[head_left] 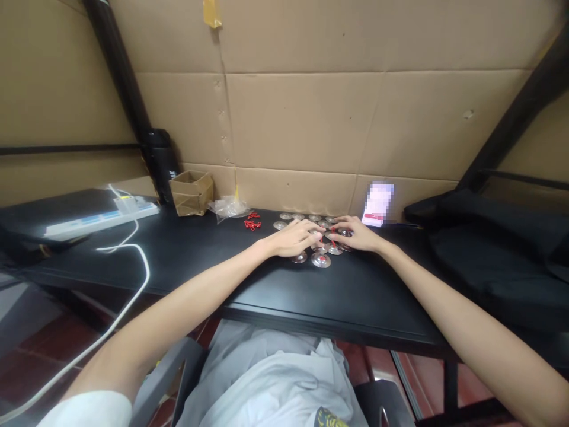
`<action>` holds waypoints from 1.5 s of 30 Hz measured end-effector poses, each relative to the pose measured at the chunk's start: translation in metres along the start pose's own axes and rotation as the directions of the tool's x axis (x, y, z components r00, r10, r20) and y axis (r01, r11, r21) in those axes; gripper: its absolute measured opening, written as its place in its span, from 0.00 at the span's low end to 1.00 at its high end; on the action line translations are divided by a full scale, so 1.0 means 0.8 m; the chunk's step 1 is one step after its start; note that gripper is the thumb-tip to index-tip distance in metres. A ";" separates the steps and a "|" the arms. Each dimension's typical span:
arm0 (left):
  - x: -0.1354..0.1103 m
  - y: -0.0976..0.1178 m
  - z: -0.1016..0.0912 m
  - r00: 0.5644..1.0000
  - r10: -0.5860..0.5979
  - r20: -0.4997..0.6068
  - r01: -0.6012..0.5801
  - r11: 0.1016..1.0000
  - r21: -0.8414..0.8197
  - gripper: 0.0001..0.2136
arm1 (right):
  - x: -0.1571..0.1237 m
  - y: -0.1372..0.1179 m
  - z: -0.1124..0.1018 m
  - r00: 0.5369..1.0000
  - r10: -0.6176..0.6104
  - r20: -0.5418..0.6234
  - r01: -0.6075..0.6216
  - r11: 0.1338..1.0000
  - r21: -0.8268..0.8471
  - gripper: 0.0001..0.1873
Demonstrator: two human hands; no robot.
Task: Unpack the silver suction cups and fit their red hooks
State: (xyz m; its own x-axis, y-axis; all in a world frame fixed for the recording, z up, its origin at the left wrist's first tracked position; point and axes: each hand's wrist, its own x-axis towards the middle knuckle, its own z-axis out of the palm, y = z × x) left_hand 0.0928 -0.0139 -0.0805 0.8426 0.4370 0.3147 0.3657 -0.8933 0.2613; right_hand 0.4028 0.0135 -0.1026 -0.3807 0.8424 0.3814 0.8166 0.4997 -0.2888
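Left hand (294, 238) and right hand (357, 233) touch metal cymbals (320, 260).

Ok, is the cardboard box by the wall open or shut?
Open, it seems: the cardboard box has its top flaps standing apart, with its inside showing between them.

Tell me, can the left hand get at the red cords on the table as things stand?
Probably yes. The left hand lies close to the red cords, and only one low metal disc sits between them, so little blocks it.
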 end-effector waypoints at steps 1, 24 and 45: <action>0.000 -0.001 -0.001 1.000 0.000 -0.024 0.000 1.000 0.008 0.33 | 0.000 -0.002 -0.005 1.000 -0.002 0.002 0.002 1.000 0.017 0.20; -0.005 -0.004 0.004 0.999 -0.042 -0.014 0.043 0.998 0.054 0.29 | -0.009 0.002 -0.034 0.995 0.025 0.097 -0.035 0.995 0.097 0.26; -0.038 -0.080 -0.036 0.859 -0.486 -0.164 0.513 0.817 0.265 0.21 | -0.002 0.052 -0.015 0.947 0.320 0.001 -0.313 0.928 -0.203 0.26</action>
State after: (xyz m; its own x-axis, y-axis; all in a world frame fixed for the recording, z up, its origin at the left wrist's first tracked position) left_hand 0.0328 0.0329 -0.0806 0.4810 0.8263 0.2930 0.8354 -0.5334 0.1330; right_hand 0.4427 0.0308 -0.1051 -0.1000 0.9583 0.2676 0.9649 0.1590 -0.2089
